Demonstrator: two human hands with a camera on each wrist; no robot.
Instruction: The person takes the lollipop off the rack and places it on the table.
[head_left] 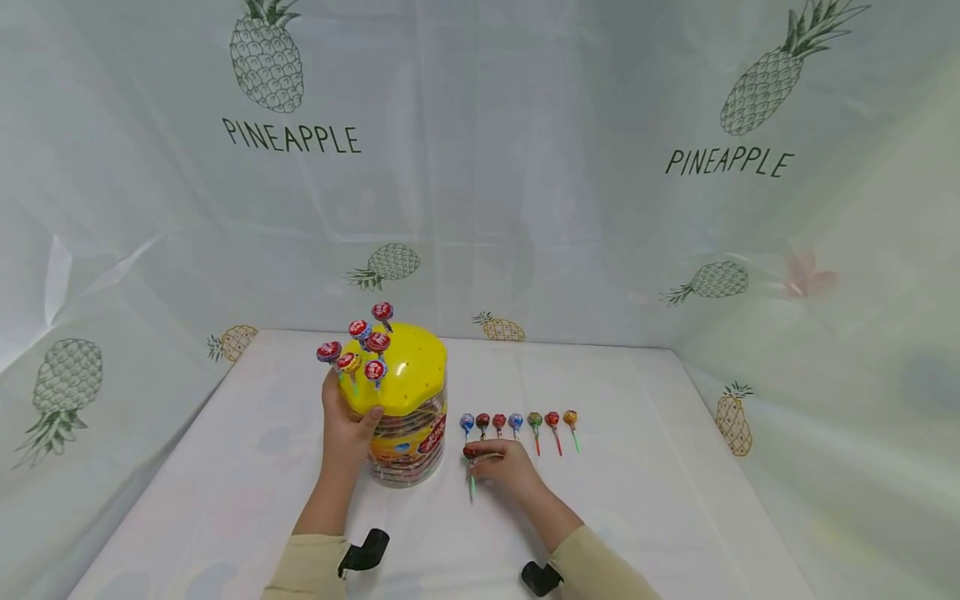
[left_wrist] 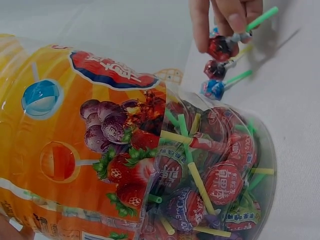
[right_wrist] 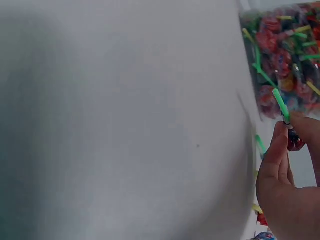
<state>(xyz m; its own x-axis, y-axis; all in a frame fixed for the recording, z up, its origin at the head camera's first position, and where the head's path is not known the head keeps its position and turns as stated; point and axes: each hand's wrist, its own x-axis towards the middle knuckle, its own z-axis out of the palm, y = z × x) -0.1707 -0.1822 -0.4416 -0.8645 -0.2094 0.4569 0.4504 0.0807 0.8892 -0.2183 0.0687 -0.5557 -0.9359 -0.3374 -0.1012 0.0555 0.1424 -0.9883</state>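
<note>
A clear lollipop jar (head_left: 408, 451) with a domed yellow lid (head_left: 411, 360) stands upright on the table. My left hand (head_left: 348, 433) grips its left side, the thumb lying just under the lid's edge. Several wrapped lollipops (head_left: 378, 342) stick up from holes on the lid's left part. Right of the jar, my right hand (head_left: 512, 469) pinches a lollipop (left_wrist: 219, 49) with a dark red wrapper and a green stick. In the right wrist view that stick (right_wrist: 281, 103) points up from between thumb and fingers. Loose lollipops fill the jar's lower part in the left wrist view.
A row of several lollipops (head_left: 535, 420) lies on the white table (head_left: 637, 500) just beyond my right hand, sticks toward me. A pale curtain (head_left: 480, 183) printed with pineapples hangs behind and at both sides.
</note>
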